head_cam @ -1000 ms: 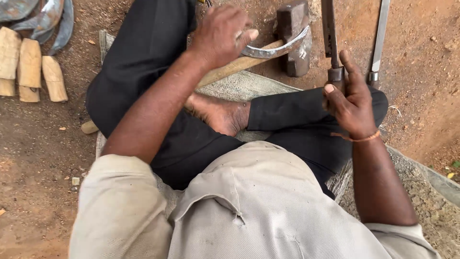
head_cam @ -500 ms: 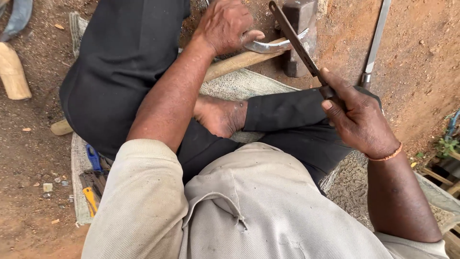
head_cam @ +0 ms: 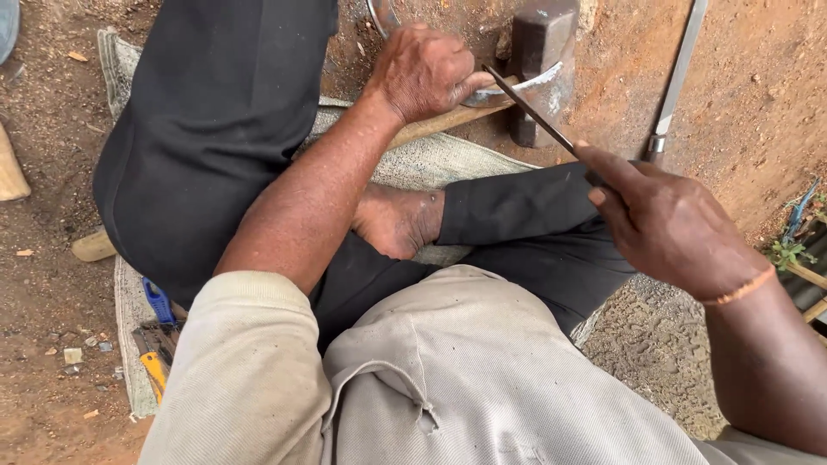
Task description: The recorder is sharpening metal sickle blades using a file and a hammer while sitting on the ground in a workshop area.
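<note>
Lowered since a moment ago, the file is meeting the curved blade, right hand closed around it, left hand clamping blade steady; flat, even strokes would serve best.

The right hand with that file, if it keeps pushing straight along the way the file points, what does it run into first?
The right hand aims the file up-left; its tip already sits at the curved blade held by the left hand. Going on, it would likely meet that hand's thumb, though depth is unclear.
</note>
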